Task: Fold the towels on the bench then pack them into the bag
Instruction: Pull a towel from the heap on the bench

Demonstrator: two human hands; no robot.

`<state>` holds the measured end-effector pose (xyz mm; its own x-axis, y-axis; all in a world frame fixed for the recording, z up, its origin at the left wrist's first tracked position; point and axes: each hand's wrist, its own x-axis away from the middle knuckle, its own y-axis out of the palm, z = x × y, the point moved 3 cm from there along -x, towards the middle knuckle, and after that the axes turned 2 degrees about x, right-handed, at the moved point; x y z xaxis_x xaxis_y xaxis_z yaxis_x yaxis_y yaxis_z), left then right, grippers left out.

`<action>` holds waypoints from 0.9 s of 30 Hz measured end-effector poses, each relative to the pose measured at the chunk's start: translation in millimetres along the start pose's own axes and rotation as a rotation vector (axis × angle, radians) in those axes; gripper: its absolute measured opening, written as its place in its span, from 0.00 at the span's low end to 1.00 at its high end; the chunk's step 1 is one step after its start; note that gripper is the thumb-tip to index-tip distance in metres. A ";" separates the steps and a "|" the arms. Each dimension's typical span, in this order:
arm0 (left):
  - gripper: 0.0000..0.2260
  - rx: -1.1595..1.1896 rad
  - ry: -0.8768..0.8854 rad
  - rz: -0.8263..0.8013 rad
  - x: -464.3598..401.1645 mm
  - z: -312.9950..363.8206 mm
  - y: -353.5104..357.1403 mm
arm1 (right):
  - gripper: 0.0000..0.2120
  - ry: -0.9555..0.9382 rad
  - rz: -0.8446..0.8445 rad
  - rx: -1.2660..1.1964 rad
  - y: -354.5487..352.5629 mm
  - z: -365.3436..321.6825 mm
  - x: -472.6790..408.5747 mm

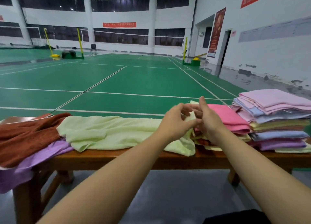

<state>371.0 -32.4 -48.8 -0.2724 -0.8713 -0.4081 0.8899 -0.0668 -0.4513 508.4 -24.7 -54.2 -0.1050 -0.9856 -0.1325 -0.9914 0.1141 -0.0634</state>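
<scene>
Towels cover the wooden bench: a rust towel and a purple towel lie heaped at the left end, a pale green towel is spread along the middle, a pink folded towel lies right of the hands, and a folded stack of pink, blue, yellow and purple stands at the right end, with green court beyond. Both arms reach forward, meeting over the green towel's right end. The left hand pinches its raised corner with curled fingers, while the right hand, thumb up, curls onto the same corner.
</scene>
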 end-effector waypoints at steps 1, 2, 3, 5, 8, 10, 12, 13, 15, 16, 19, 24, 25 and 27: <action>0.21 -0.077 0.012 -0.012 -4.2 -2.1 9.4 | 0.30 0.012 0.002 0.011 -0.3 -0.3 0.5; 0.22 -0.148 0.019 -0.002 -7.0 -7.2 15.5 | 0.31 0.019 0.008 0.026 -1.8 1.6 -0.8; 0.23 -0.195 0.029 0.022 -8.7 -13.1 19.1 | 0.31 0.027 0.004 0.017 -2.3 2.3 -0.8; 0.20 -0.189 0.061 0.088 -10.1 -23.6 22.0 | 0.31 0.040 0.004 0.000 -5.2 3.7 -1.8; 0.10 0.036 0.012 0.105 -12.4 -34.6 20.3 | 0.32 0.016 0.032 0.110 -10.1 4.3 -8.3; 0.04 0.226 -0.093 0.124 -14.2 -45.7 15.8 | 0.33 0.036 0.049 0.167 -12.4 6.8 -12.8; 0.04 0.377 -0.238 0.166 -11.0 -59.6 9.7 | 0.33 0.078 0.042 0.161 -11.4 10.3 -17.7; 0.07 0.417 -0.292 0.181 -8.8 -67.0 6.1 | 0.32 0.098 0.033 0.161 -8.6 11.5 -19.9; 0.15 0.456 -0.382 0.177 -1.4 -73.9 -2.9 | 0.30 0.129 -0.005 0.218 -0.9 13.0 -24.3; 0.19 0.494 -0.435 0.189 0.8 -78.6 -8.2 | 0.28 0.150 -0.027 0.257 4.0 14.5 -27.2; 0.14 0.595 -0.575 0.197 4.6 -89.8 -17.2 | 0.24 0.175 -0.048 0.341 19.1 17.0 -39.5; 0.24 0.402 -0.643 0.174 6.8 -101.3 -27.3 | 0.17 0.113 0.064 0.608 32.4 7.1 -83.8; 0.22 0.376 -0.643 0.148 7.0 -102.9 -27.1 | 0.15 0.118 0.071 0.664 34.3 3.8 -93.0; 0.22 0.348 -0.649 0.074 6.3 -107.5 -24.9 | 0.11 0.125 0.057 0.767 39.0 1.9 -112.5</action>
<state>307.8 16.0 -125.4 -0.0326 -0.9845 0.1722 0.9915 -0.0536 -0.1187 481.7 90.8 -43.7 -0.2077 -0.9771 -0.0467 -0.6579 0.1749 -0.7325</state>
